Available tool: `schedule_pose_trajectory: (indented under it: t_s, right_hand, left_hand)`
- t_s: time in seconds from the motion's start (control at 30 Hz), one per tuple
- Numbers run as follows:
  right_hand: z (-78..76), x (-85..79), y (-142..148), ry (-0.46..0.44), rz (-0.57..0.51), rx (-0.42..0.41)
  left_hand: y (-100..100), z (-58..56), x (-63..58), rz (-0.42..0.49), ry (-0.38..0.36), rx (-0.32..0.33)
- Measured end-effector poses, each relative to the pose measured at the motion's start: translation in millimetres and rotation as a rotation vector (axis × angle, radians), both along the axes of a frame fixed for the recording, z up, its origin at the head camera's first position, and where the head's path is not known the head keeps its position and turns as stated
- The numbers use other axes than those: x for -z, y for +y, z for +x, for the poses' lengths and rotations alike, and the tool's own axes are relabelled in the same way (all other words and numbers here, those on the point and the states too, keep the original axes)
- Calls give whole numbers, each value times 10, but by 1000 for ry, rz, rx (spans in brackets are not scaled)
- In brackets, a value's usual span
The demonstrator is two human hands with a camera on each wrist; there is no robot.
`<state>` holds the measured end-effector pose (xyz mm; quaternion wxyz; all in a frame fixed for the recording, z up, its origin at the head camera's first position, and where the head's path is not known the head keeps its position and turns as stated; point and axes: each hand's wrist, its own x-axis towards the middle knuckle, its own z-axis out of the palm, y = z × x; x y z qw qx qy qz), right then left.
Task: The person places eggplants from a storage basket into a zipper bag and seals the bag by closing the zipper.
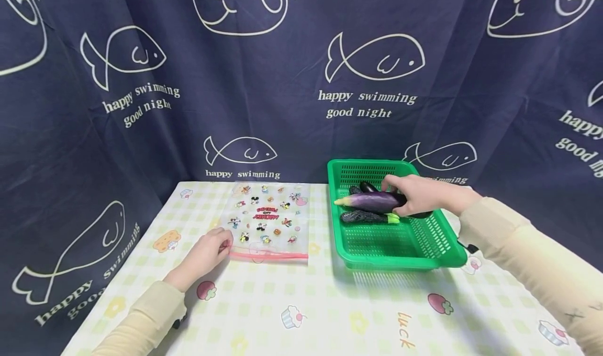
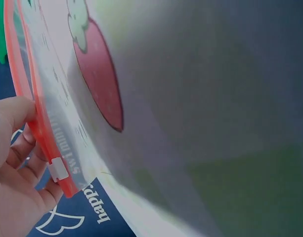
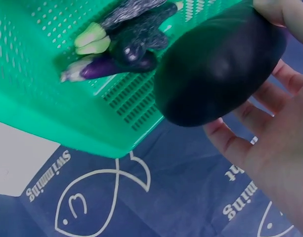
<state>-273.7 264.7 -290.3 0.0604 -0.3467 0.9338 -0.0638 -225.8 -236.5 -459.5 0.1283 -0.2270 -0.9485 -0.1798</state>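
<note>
Right hand (image 1: 416, 192) fingers and thumb were curled round a large purple eggplant (image 1: 372, 202), which lay crosswise within the outline of the green basket (image 1: 386, 264). Its pale end pointed left and came close to the left rim in the head view; its blunt, dark end showed beyond the palm. Whether it touched the eggplants under it could not be told. Just on its near side sat a smaller, dark eggplant with a green cap (image 1: 365, 217), and more dark eggplants (image 1: 367, 187) showed past its far side. Nearer the person, the slotted floor left room inside the walls, while the right forearm passed over the right rim. At the back, the basket stood close to the navy curtain (image 1: 292, 104), so there was little space on that side.

Left hand (image 1: 209, 248) pinched the near left corner of a printed plastic bag (image 1: 264, 238) along its red zip strip (image 1: 273, 256), beside the white slider (image 2: 58, 169). The bag spread flat toward the bench's (image 1: 254, 314) far edge. A narrow strip of checked cloth separated bag and basket; a much wider stretch lay in front of both, and another ran between the bag and the bench's left edge.
</note>
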Motion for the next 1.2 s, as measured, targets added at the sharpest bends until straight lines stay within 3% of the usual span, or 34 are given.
schedule_pose_trajectory:
  t_s: [0.37,0.73,1.2]
  right_hand:
    - [174,-45,-197,71,-23,-18]
    - [375,-81,-458,143,-105,17]
    - [626,-4,-839,153,-180,70]
  left_hand:
    - [38,31,-25,58,67,-38]
    - [84,53,-30,117,148,-66]
    - [130,50,-58,157,115,-105]
